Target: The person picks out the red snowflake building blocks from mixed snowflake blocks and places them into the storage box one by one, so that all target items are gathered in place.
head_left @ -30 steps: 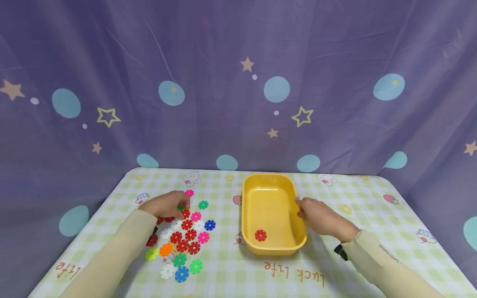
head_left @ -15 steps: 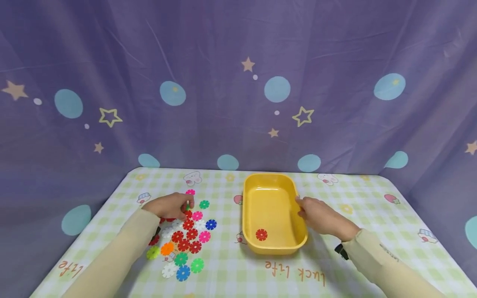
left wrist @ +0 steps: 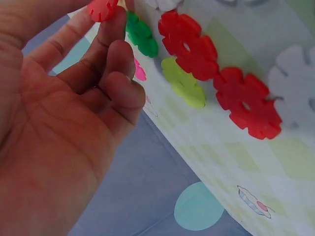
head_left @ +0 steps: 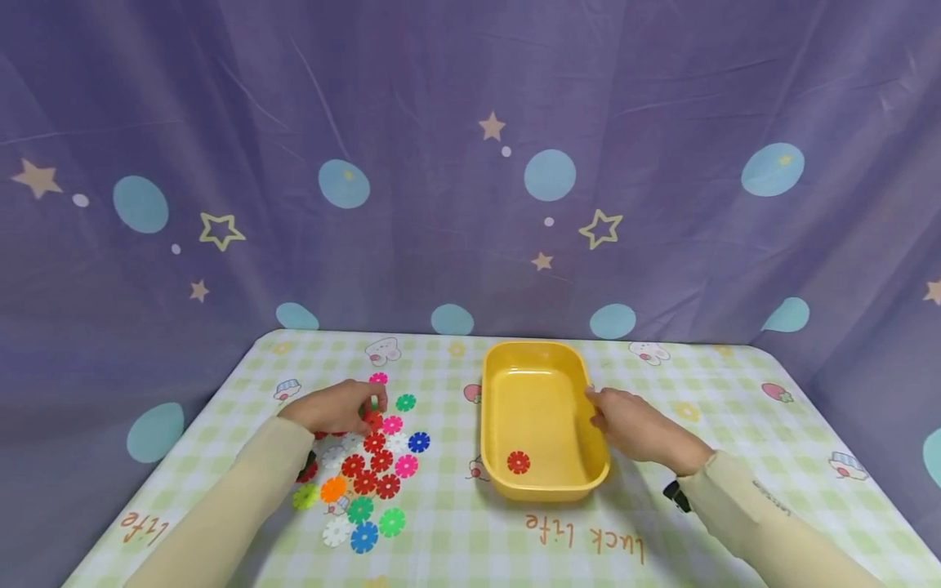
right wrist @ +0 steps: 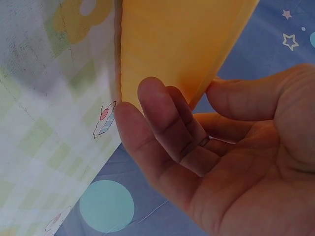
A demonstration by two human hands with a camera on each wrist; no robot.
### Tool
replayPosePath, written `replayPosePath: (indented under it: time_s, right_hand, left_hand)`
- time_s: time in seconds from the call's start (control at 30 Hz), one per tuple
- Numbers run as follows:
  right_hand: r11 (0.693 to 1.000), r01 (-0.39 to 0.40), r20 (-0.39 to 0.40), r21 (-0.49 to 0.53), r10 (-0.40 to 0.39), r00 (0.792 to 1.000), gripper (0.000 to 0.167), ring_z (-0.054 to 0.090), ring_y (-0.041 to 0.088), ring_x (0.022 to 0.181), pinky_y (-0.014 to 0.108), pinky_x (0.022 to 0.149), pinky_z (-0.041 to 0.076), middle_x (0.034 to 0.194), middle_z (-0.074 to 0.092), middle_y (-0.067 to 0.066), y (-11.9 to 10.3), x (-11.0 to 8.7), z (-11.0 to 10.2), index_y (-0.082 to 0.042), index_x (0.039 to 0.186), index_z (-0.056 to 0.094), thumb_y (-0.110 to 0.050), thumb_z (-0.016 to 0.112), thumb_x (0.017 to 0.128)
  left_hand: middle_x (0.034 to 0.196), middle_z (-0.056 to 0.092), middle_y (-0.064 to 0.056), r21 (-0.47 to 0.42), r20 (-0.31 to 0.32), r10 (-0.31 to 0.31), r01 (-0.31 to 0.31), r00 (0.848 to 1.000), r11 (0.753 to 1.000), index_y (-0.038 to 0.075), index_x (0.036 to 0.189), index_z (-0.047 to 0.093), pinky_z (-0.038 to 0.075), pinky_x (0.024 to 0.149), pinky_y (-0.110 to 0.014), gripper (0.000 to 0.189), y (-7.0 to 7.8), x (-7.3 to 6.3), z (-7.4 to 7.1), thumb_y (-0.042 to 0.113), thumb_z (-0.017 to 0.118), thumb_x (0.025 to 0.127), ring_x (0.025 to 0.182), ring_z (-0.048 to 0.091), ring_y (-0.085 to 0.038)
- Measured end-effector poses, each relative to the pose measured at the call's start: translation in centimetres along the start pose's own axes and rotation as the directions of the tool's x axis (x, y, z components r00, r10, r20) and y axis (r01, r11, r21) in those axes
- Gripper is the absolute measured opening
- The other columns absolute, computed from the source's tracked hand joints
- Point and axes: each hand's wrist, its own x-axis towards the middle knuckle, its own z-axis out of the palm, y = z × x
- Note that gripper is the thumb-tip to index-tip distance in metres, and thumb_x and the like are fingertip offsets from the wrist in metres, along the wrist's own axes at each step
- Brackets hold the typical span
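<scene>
My left hand [head_left: 341, 407] is over the far part of a scattered group of flower-shaped plastic discs. In the left wrist view, its thumb and a fingertip pinch a red notched disc [left wrist: 102, 9], partly cut off by the frame's top edge. Close by lie a green disc [left wrist: 141, 34], a yellow-green disc [left wrist: 182, 82] and more red discs [left wrist: 248, 102]. My right hand [head_left: 638, 426] holds the right rim of a yellow tray [head_left: 494, 425], thumb on the rim and fingers against the outer wall [right wrist: 172, 44]. One red disc [head_left: 518, 462] lies flat inside the tray.
Nearer the front edge lie an orange disc [head_left: 333, 489], a blue disc [head_left: 363, 537] and a white disc [head_left: 337, 531]. The table wears a green checked cloth [head_left: 448, 531]. A purple curtain [head_left: 412, 245] hangs behind it.
My left hand has shifted slightly to the right over the red discs. The right hand stays on the tray's rim, and the whole head view has drifted a little.
</scene>
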Motion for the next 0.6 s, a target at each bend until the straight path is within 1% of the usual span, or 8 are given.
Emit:
replayPosePath:
  time_s: [0.13,0.23,0.27,0.4,0.43,0.5,0.6]
  right_hand:
    - [1.000,0.001,-0.004,-0.006,-0.001,1.000,0.033,0.044,0.016,0.063,0.030,0.060,0.041,0.071,0.049,0.001,-0.05,-0.07,-0.03,0.009,0.122,0.055,0.002,0.057,0.089]
    - [1.000,-0.001,-0.006,0.001,0.001,1.000,0.033,0.044,0.016,0.062,0.030,0.059,0.041,0.071,0.049,0.001,-0.09,-0.14,-0.06,0.009,0.122,0.055,0.003,0.057,0.089]
    - [1.000,-0.002,-0.006,0.002,0.002,1.000,0.034,0.044,0.016,0.062,0.030,0.059,0.041,0.072,0.049,0.001,-0.09,-0.15,-0.06,0.009,0.122,0.055,0.002,0.057,0.089]
    - [1.000,0.006,0.000,0.000,-0.006,1.000,0.030,0.043,0.016,0.062,0.029,0.057,0.040,0.072,0.049,0.001,0.00,-0.12,-0.04,0.008,0.120,0.057,0.002,0.057,0.090]
    - [1.000,0.009,0.001,-0.003,-0.009,1.000,0.030,0.043,0.016,0.062,0.029,0.057,0.040,0.072,0.049,0.001,0.04,-0.10,-0.02,0.007,0.119,0.057,0.002,0.057,0.090]
    - [1.000,0.014,0.002,-0.006,-0.014,1.000,0.027,0.043,0.016,0.061,0.029,0.057,0.040,0.072,0.049,0.001,0.12,-0.05,0.04,0.007,0.117,0.058,0.002,0.057,0.090]
    - [1.000,0.017,0.000,-0.006,-0.017,1.000,0.030,0.043,0.015,0.061,0.029,0.056,0.040,0.071,0.049,0.001,0.18,-0.03,0.07,0.008,0.120,0.056,0.002,0.057,0.090]
  left_hand:
    - [0.089,0.056,-0.001,0.003,0.000,0.007,-0.007,1.000,1.000,0.024,0.096,0.060,0.049,0.065,-0.032,0.031,0.03,-0.15,0.04,0.004,0.076,0.078,0.078,0.051,-0.019]
    - [0.087,0.056,0.000,0.012,-0.008,0.035,-0.035,0.999,0.999,0.025,0.093,0.061,0.048,0.064,-0.031,0.029,0.03,-0.30,0.09,0.004,0.075,0.079,0.077,0.051,-0.019]
    - [0.086,0.056,0.001,0.020,-0.013,0.053,-0.053,0.998,0.998,0.025,0.094,0.062,0.048,0.065,-0.031,0.028,0.00,-0.35,0.10,0.004,0.075,0.079,0.077,0.050,-0.019]
    - [0.085,0.057,0.003,0.043,-0.037,0.121,-0.119,0.992,0.992,0.024,0.098,0.065,0.048,0.066,-0.030,0.031,-0.13,-0.50,0.19,0.002,0.075,0.079,0.076,0.050,-0.018]
    - [0.086,0.058,0.003,0.043,-0.040,0.130,-0.128,0.991,0.991,0.024,0.100,0.065,0.048,0.066,-0.029,0.033,-0.19,-0.53,0.20,0.001,0.075,0.079,0.076,0.050,-0.017]
    - [0.089,0.059,0.004,0.037,-0.044,0.140,-0.138,0.989,0.990,0.024,0.103,0.066,0.048,0.066,-0.029,0.036,-0.30,-0.65,0.20,-0.001,0.074,0.078,0.076,0.050,-0.017]
    - [0.092,0.060,0.006,0.027,-0.045,0.144,-0.143,0.989,0.989,0.023,0.103,0.067,0.048,0.068,-0.029,0.038,-0.49,-0.78,0.24,-0.004,0.072,0.077,0.077,0.050,-0.016]
